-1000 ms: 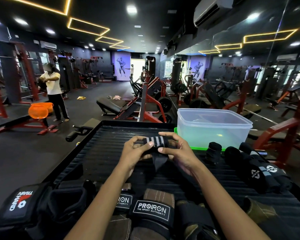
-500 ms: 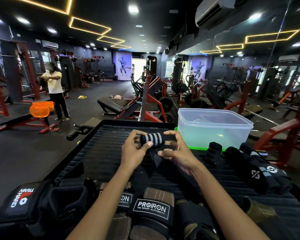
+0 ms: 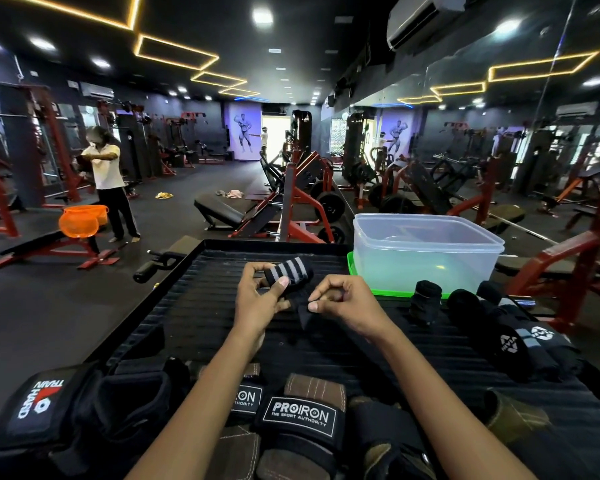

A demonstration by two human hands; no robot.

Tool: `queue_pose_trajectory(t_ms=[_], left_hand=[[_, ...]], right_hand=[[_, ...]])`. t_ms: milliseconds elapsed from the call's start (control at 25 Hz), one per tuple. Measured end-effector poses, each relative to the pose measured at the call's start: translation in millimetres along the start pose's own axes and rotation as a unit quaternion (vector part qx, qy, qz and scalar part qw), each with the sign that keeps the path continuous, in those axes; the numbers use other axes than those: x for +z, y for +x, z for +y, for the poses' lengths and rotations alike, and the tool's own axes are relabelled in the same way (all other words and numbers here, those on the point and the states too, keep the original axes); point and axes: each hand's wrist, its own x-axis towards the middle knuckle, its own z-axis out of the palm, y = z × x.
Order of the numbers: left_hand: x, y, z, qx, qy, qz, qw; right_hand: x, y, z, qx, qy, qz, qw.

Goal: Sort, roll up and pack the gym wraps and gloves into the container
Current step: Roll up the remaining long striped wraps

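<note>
My left hand [image 3: 257,299] grips a rolled black wrist wrap with grey stripes [image 3: 290,271] above the black ribbed platform [image 3: 194,306]. My right hand [image 3: 343,301] pinches the wrap's loose black tail just below the roll. The clear plastic container [image 3: 426,252] stands on a green lid at the back right, nothing visible inside. Rolled black wraps [image 3: 426,299] and a bundle with white logos [image 3: 520,341] lie to its front right. Black and brown PROIRON gloves [image 3: 298,417] and a TRAIN HARD glove [image 3: 40,401] lie along the near edge.
The platform has a raised rim [image 3: 174,271], with the gym floor below on the left. Red machines and benches [image 3: 291,209] stand behind. A person [image 3: 106,181] stands far left beside an orange basket [image 3: 80,221].
My left hand has lifted and tilted the striped roll up to the right. My right hand has slid down off the roll to the loose tail.
</note>
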Motion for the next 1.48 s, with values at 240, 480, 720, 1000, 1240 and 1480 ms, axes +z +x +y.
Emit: queue_pose_trajectory(t_ms=[240, 480, 720, 1000, 1240, 1480], left_hand=[[-6, 5, -5, 0.028, 0.086, 0.027, 0.996], [-5, 5, -4, 0.051, 0.204, -0.015, 0.978], [10, -15, -9, 0.049, 0.276, -0.166, 0.945], [5, -6, 0, -0.092, -0.001, -0.039, 0.995], [1, -4, 4, -0.109, -0.048, 0.004, 0.993], [4, -8, 9, -0.148, -0.053, -0.034, 0.987]], right_hand=[[-4, -8, -11, 0.021, 0.113, -0.104, 0.988], [2, -2, -12, -0.065, 0.059, 0.042, 0.995], [-7, 3, -17, -0.109, 0.081, 0.241, 0.961], [-16, -9, -22, -0.054, -0.022, 0.090, 0.994], [-8, -8, -8, -0.037, -0.100, -0.064, 0.992], [-6, 2, 6, -0.137, -0.217, 0.051, 0.965]])
